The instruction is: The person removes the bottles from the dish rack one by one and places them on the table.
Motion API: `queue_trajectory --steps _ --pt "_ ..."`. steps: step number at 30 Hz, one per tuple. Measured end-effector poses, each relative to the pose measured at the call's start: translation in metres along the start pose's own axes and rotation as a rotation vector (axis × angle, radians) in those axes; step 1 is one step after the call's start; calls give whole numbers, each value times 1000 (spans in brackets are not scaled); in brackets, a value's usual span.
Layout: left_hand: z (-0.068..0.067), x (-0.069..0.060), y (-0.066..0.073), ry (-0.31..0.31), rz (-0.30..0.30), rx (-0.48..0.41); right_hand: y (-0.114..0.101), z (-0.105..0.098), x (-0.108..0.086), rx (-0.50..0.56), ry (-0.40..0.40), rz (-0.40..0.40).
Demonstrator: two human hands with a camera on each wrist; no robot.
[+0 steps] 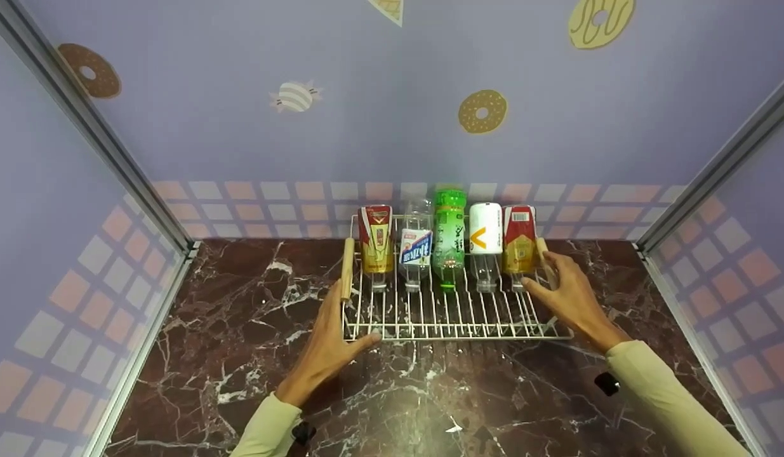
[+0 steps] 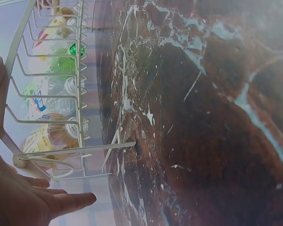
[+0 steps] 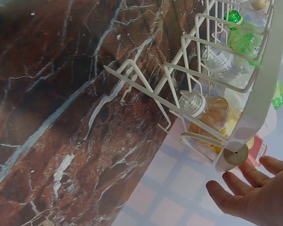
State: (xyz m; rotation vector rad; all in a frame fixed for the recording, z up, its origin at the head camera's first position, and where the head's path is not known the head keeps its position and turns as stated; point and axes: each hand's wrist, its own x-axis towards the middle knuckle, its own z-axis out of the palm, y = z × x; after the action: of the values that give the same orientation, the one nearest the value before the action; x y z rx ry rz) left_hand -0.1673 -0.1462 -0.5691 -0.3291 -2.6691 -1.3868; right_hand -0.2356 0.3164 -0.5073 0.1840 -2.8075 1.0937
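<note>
A white wire rack (image 1: pixel 455 326) stands on the table with several bottles in a row, cap ends toward me. From left come a red-and-gold bottle (image 1: pixel 376 238), a clear one with a blue-and-white label (image 1: pixel 416 246), a green one (image 1: pixel 449 231), a white-labelled one (image 1: pixel 486 228) and another red-and-gold one (image 1: pixel 519 238). My left hand (image 1: pixel 328 346) is beside the rack's left wooden handle (image 1: pixel 347 270), fingers extended and thumb spread. At the right wooden handle (image 1: pixel 543 249) my right hand (image 1: pixel 569 295) has its fingers loosely spread; contact is hard to tell.
Dark red marbled tabletop (image 1: pixel 252 330) surrounds the rack. Behind it rises a lilac wall (image 1: pixel 379 139) with a pink-and-white tile band. Side panels with metal edge strips (image 1: pixel 112 146) bound the table left and right.
</note>
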Motion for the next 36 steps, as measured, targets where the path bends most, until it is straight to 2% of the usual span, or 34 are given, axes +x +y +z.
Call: queue_trajectory --steps 7,18,28,36 --pt "6 1 -1 -25 -16 -64 -3 -1 12 19 -15 21" --pt "10 5 -5 7 -5 -156 -13 -3 35 64 -36 42" --pt "14 2 -7 14 -34 -227 -15 2 56 103 -63 9" --pt "15 1 -8 23 -48 -264 -19 7 68 170 -63 21"
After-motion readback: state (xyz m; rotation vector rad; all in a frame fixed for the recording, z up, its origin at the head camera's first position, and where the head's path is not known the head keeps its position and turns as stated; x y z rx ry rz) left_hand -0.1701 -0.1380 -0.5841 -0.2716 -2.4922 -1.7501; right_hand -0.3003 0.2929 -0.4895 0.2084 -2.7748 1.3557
